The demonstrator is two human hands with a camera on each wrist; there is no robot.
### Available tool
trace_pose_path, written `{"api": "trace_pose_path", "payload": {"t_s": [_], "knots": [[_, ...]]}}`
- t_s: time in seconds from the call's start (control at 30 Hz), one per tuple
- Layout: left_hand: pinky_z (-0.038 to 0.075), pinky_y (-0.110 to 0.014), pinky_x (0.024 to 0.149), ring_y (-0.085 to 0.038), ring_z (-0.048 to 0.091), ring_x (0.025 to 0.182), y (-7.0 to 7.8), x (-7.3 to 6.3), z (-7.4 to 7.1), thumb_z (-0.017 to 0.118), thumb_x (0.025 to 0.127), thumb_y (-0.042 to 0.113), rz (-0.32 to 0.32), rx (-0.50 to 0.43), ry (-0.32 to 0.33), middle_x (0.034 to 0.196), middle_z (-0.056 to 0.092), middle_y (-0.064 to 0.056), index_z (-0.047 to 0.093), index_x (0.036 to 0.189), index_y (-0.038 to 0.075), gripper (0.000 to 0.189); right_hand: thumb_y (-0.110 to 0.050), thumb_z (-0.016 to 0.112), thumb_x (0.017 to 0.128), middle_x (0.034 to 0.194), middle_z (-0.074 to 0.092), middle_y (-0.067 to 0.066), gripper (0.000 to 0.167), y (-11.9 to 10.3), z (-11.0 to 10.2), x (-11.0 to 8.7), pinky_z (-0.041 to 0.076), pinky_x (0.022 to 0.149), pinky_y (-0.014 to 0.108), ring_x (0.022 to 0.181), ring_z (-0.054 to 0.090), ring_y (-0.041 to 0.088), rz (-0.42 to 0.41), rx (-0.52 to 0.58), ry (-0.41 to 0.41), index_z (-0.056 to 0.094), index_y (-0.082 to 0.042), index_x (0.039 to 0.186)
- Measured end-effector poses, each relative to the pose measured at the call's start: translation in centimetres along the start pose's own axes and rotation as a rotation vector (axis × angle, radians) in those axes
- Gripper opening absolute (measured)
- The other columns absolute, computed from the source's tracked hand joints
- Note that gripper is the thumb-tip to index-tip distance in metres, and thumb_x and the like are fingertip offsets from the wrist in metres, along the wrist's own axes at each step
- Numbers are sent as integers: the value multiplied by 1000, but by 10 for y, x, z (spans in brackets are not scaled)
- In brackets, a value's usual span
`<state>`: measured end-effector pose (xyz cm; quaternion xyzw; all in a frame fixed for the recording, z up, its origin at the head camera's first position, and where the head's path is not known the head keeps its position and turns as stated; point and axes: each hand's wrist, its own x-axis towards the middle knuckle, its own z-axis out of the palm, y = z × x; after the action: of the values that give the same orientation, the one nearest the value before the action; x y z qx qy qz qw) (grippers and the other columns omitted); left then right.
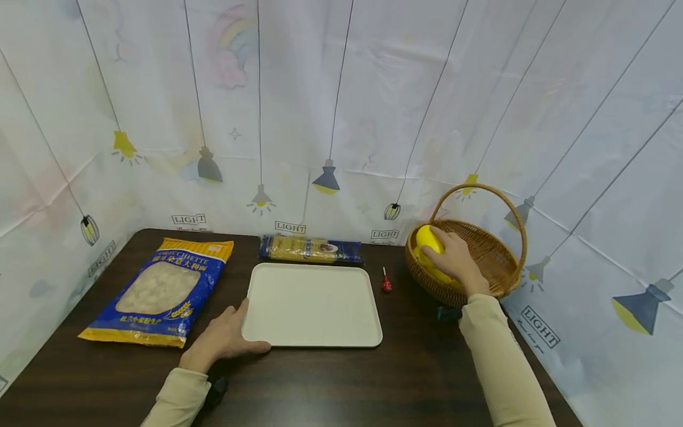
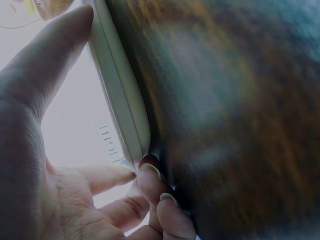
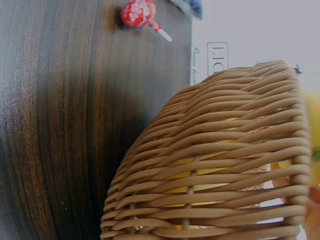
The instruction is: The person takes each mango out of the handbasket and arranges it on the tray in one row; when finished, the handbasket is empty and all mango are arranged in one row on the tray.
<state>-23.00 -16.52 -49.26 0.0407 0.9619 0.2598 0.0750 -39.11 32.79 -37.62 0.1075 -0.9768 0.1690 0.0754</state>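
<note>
My left hand (image 1: pixel 226 333) holds the near left corner of a cream rectangular tray (image 1: pixel 315 305). Its thumb lies along the front edge and its fingers meet the left side; the left wrist view shows fingertips against the tray rim (image 2: pixel 122 95). At the right, my right hand (image 1: pixel 453 258) reaches into a brown wicker basket (image 1: pixel 493 252) and grips a smooth yellow fruit (image 1: pixel 427 238), its exact kind unclear. More yellow fruit (image 1: pixel 440 274) lies under that hand. In the right wrist view the basket wall (image 3: pixel 215 150) hides most of the hand.
A blue and yellow orecchiette bag (image 1: pixel 160 290) lies left of the tray. Behind the tray is a long pasta packet (image 1: pixel 312 249). A red lollipop (image 1: pixel 386 283) sits between tray and basket. The basket handle (image 1: pixel 520 222) arches upward. A printed curtain (image 1: pixel 341 118) borders the dark table (image 1: pixel 331 385).
</note>
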Motion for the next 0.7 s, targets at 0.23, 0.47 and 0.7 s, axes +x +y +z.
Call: {"api": "trace_pose_path", "payload": {"t_s": [0.23,0.47,0.7], "knots": [[49,-62,95,-45,60,111,2,0,-1,81,67,68,7,9,-2,130,54,-28,23,158,0,127,-51,50,100,148,43,28,71,-12,-7,-3,47,83,52,116,48,42,-32,31,67,30,-19,160],[48,-63,97,-45,59,112,3,0,-2,81,68,68,3,19,-6,131,53,-29,24,158,0,126,-50,52,99,148,45,25,69,-36,-5,-7,47,93,57,122,48,42,-53,80,108,32,-20,159],[49,-62,95,-45,60,111,3,0,-2,81,67,68,5,19,-4,130,54,-29,24,158,0,127,-44,57,98,142,52,21,67,-66,8,-14,45,92,53,114,52,37,-107,138,149,39,-15,155]]}}
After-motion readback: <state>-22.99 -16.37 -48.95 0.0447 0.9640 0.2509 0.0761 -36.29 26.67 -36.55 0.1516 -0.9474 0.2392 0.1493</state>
